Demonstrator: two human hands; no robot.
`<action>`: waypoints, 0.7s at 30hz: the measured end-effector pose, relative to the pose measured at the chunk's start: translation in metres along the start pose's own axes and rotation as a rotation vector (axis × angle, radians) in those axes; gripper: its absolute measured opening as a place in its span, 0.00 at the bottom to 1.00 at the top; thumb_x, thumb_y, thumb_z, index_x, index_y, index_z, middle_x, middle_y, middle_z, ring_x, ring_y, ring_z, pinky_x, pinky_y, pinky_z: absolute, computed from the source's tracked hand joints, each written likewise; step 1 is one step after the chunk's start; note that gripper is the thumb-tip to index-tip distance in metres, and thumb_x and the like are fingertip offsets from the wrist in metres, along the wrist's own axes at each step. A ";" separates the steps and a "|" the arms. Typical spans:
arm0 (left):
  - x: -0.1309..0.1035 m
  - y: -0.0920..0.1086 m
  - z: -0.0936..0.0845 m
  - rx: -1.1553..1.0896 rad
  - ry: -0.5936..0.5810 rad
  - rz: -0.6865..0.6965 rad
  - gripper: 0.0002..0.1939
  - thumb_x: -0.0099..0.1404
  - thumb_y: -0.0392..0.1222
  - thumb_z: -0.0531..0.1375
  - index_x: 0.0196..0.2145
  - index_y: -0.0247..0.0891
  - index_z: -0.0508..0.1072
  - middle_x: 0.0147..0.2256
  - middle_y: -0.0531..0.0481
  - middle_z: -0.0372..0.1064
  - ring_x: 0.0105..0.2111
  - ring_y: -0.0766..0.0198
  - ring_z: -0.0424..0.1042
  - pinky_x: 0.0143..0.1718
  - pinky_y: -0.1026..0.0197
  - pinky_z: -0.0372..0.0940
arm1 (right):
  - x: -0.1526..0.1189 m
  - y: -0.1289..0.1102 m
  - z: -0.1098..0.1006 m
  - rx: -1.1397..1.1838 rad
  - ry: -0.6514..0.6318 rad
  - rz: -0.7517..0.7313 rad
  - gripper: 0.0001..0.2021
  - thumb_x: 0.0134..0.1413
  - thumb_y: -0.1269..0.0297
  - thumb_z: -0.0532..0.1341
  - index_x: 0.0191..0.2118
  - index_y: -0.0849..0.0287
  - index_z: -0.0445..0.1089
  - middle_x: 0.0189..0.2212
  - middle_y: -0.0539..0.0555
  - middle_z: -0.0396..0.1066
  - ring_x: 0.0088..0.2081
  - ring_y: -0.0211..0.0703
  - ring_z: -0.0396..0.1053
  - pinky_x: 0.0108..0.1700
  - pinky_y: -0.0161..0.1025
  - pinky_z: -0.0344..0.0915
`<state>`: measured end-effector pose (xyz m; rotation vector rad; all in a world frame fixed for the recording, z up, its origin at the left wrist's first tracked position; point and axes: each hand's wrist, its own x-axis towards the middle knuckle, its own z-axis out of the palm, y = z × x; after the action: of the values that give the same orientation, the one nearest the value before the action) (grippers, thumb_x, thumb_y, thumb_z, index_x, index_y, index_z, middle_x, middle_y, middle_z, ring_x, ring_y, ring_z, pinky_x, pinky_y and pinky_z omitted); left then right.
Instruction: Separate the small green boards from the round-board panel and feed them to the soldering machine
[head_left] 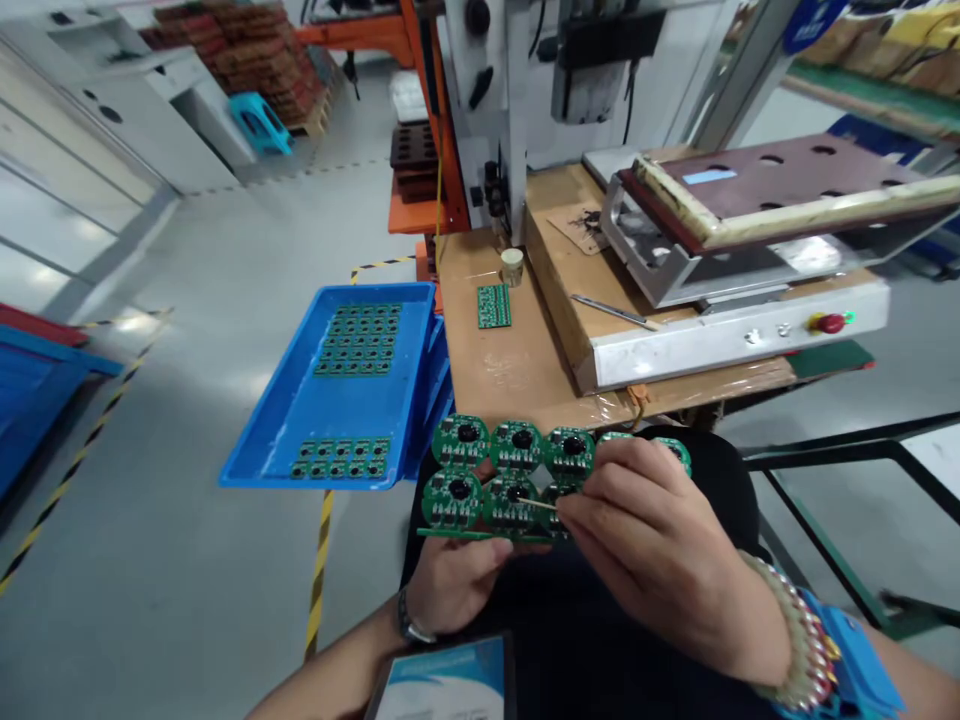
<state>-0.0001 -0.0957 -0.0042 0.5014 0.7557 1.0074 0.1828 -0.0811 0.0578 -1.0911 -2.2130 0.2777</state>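
Note:
A green panel of round circuit boards (517, 444), each with a black blob, lies over the lap. My left hand (457, 580) grips its lower edge, thumb in front and the other fingers mostly hidden underneath. Over the right part of the panel, my right hand (660, 540) pinches a thin pale stick (537, 503). The stick's tip is at the black blob of a lower-row board, left of my fingers.
A blue tray (300, 400) holding green boards stands at the left. On the brown table (487, 380) are a small green panel (493, 306), a round container (512, 266) and a machine with a red button (829, 323). Tweezers (611, 311) lie on its base.

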 end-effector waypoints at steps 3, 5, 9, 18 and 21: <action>0.000 0.000 -0.001 -0.017 -0.002 -0.004 0.30 0.49 0.33 0.65 0.51 0.47 0.69 0.36 0.52 0.77 0.37 0.52 0.75 0.38 0.51 0.71 | -0.001 0.000 0.001 0.001 -0.008 -0.011 0.06 0.54 0.74 0.56 0.31 0.60 0.70 0.25 0.52 0.65 0.36 0.41 0.58 0.38 0.41 0.58; -0.001 -0.001 -0.002 -0.035 0.002 0.003 0.32 0.49 0.32 0.65 0.52 0.48 0.67 0.37 0.53 0.77 0.38 0.53 0.75 0.37 0.53 0.71 | -0.002 0.000 0.001 -0.004 -0.007 -0.006 0.06 0.54 0.74 0.57 0.33 0.60 0.71 0.25 0.52 0.65 0.36 0.42 0.59 0.38 0.41 0.58; -0.001 -0.002 -0.003 -0.056 -0.025 0.022 0.34 0.52 0.30 0.64 0.54 0.54 0.64 0.39 0.57 0.77 0.38 0.56 0.75 0.38 0.55 0.70 | -0.002 -0.001 -0.001 -0.001 -0.007 -0.006 0.06 0.53 0.75 0.57 0.32 0.59 0.71 0.24 0.52 0.65 0.36 0.42 0.59 0.39 0.41 0.58; -0.002 -0.001 0.001 -0.087 -0.022 0.047 0.31 0.52 0.29 0.64 0.51 0.53 0.68 0.41 0.56 0.77 0.40 0.55 0.74 0.38 0.53 0.72 | -0.002 0.000 0.000 0.004 -0.004 -0.007 0.06 0.53 0.75 0.57 0.32 0.61 0.71 0.24 0.52 0.65 0.36 0.42 0.59 0.39 0.41 0.58; -0.002 -0.001 0.001 -0.077 -0.014 0.032 0.33 0.51 0.31 0.65 0.53 0.53 0.66 0.41 0.55 0.77 0.40 0.54 0.74 0.36 0.54 0.72 | -0.003 0.000 0.000 0.005 -0.005 -0.014 0.05 0.53 0.74 0.57 0.32 0.61 0.71 0.24 0.52 0.64 0.36 0.41 0.59 0.39 0.41 0.58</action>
<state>0.0000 -0.0981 -0.0036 0.4549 0.6957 1.0578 0.1842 -0.0831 0.0561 -1.0722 -2.2220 0.2802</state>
